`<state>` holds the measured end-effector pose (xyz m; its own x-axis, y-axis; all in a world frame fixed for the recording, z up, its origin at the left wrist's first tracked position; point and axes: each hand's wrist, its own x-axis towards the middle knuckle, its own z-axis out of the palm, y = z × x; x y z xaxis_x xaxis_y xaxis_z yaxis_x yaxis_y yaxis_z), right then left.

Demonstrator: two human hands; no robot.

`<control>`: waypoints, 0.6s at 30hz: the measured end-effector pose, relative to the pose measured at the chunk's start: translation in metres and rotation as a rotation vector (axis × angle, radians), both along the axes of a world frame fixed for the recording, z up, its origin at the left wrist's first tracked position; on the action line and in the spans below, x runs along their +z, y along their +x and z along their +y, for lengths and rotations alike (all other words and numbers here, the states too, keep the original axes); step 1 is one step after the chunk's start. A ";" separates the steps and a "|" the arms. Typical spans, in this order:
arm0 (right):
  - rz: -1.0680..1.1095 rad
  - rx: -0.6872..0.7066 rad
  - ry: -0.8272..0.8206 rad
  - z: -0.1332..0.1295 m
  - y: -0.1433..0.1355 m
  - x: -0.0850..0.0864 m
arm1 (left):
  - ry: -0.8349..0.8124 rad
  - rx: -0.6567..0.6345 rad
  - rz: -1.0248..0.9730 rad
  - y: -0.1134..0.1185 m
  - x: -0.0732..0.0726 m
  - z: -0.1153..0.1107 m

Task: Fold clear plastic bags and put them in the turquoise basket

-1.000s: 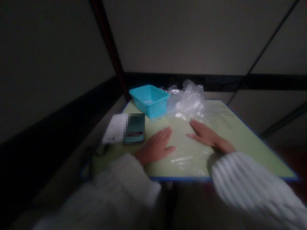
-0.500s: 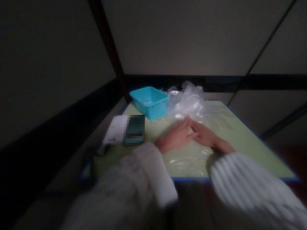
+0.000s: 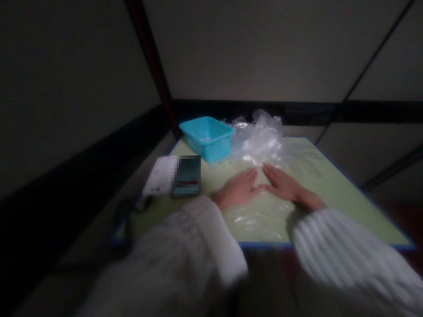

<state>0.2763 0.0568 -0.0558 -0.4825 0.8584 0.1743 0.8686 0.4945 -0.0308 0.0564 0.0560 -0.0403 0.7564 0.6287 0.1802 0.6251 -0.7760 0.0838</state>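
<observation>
A clear plastic bag [image 3: 254, 219] lies flat on the pale green tabletop [image 3: 343, 207], close to its front edge. My left hand [image 3: 238, 188] rests palm down over the bag's far part, fingers stretched out. Opposite it, my right hand [image 3: 283, 184] also lies flat with its fingers extended. The thumbs meet or nearly meet between the hands, while the other fingertips are a little apart. Neither hand grips anything. How far the bag reaches beneath the palms is hidden.
Behind my hands is a heap of crumpled clear plastic [image 3: 262, 136]. A turquoise basket [image 3: 214, 152] stands to its left. Nearer on the left are a dark, pixelated flat object [image 3: 187, 176], a white object [image 3: 159, 175] and a black cord [image 3: 124, 215]. Walls enclose the table's back and left.
My left hand has moved slightly left and back toward me, so its fingertips have parted from the right hand's. The right hand has stayed almost in place.
</observation>
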 end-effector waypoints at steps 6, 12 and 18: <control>0.044 -0.007 -0.017 -0.001 0.000 -0.001 | -0.010 0.023 0.021 -0.026 0.000 0.000; 0.046 -0.019 -0.027 -0.002 0.000 0.001 | -0.011 0.033 0.020 -0.040 0.003 0.001; 0.045 -0.028 -0.039 -0.003 -0.002 0.004 | -0.017 0.081 0.019 -0.050 0.006 0.000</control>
